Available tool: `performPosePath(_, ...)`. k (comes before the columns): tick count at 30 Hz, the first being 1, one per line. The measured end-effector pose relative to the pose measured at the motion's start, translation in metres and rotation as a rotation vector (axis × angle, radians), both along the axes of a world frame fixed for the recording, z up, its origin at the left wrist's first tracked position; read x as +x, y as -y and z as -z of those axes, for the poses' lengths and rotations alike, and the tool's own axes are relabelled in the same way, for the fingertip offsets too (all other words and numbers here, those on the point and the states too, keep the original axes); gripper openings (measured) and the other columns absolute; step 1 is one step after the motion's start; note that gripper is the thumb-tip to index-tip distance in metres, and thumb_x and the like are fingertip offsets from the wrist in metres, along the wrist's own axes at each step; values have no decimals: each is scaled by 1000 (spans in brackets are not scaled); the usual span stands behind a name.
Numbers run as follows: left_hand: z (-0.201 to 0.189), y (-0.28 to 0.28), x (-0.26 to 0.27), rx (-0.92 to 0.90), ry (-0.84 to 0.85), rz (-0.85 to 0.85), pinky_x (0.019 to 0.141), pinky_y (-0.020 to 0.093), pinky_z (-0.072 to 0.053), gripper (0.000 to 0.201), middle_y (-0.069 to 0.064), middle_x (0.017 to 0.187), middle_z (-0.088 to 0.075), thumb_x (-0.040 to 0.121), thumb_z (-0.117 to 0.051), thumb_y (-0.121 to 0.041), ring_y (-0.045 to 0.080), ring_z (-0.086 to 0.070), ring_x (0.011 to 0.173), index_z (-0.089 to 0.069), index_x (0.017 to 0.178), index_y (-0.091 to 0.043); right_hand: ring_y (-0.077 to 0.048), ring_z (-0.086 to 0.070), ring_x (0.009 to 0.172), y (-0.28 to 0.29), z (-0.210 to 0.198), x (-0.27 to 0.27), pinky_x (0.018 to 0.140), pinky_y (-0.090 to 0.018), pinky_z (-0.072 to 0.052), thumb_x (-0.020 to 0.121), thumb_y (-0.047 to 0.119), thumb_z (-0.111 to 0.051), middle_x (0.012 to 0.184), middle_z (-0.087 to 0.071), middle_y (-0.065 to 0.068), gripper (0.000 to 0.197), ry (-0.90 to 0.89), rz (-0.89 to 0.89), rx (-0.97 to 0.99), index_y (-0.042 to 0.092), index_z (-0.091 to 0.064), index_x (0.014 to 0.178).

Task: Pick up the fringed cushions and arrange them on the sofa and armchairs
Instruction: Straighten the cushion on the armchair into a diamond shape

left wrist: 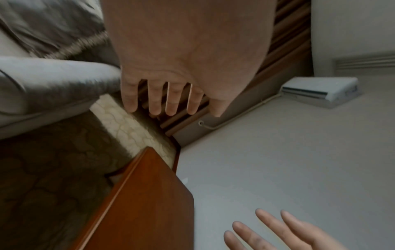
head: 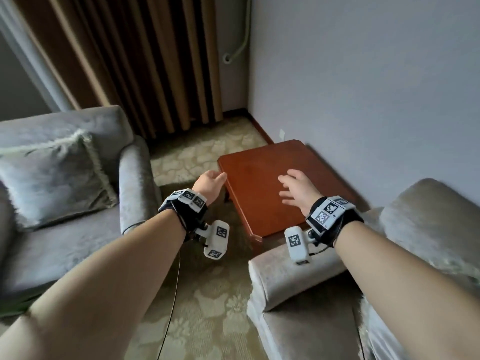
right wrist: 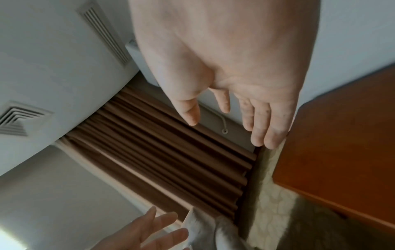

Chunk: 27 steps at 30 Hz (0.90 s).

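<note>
A grey cushion with a pale fringe (head: 52, 178) leans against the back of the grey armchair (head: 78, 245) on the left. A strip of that fringe (left wrist: 83, 43) shows in the left wrist view. My left hand (head: 211, 181) hangs in the air between the armchair's arm and the wooden table, fingers relaxed (left wrist: 162, 99) and empty. My right hand (head: 296, 188) hovers above the table top with fingers spread (right wrist: 259, 121), holding nothing. A second beige seat (head: 324, 276) stands at the lower right; no cushion is plainly visible on it.
A small reddish-brown wooden table (head: 280, 183) sits in the corner between the two seats. Brown curtains (head: 155, 61) hang behind, beside a pale wall (head: 363, 87). Patterned carpet (head: 207, 294) covers the floor between the seats. A thin cable (head: 172, 294) hangs from my left wrist.
</note>
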<state>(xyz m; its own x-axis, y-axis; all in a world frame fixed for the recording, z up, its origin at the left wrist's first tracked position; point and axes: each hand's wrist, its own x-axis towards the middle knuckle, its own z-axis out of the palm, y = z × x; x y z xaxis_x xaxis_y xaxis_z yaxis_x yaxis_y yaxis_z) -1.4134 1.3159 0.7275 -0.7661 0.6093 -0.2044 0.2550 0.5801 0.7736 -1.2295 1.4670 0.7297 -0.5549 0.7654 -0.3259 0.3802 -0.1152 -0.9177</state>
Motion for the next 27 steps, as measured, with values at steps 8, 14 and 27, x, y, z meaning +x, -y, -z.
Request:
performPosePath(8, -8, 128, -152, 55, -34, -258, 59, 34, -41, 30, 8, 65, -54, 98, -48, -31, 27, -52, 73, -61, 83, -9, -24, -62, 107, 82, -15, -195, 88, -39, -56, 95, 31, -56, 133, -51, -9, 55, -12, -299, -22, 22, -37, 146)
performPosePath(14, 6, 211, -228, 8, -35, -458, 61, 32, -36, 29, 2, 51, -40, 93, -51, -30, 23, -40, 52, -63, 78, -7, -28, -60, 111, 133, -6, -311, 91, -41, -53, 98, 29, -52, 131, -50, -9, 53, 16, -500, -37, 19, -33, 147)
performPosePath(27, 32, 295, -416, -67, -42, -774, 98, 33, -46, 41, 14, 124, -66, 92, -61, -26, 29, -61, 116, -59, 127, -3, -16, -49, 76, 223, 37, -572, 60, -29, -42, 95, 16, -55, 83, -48, 1, 47, 83, -865, 42, 13, -41, 140)
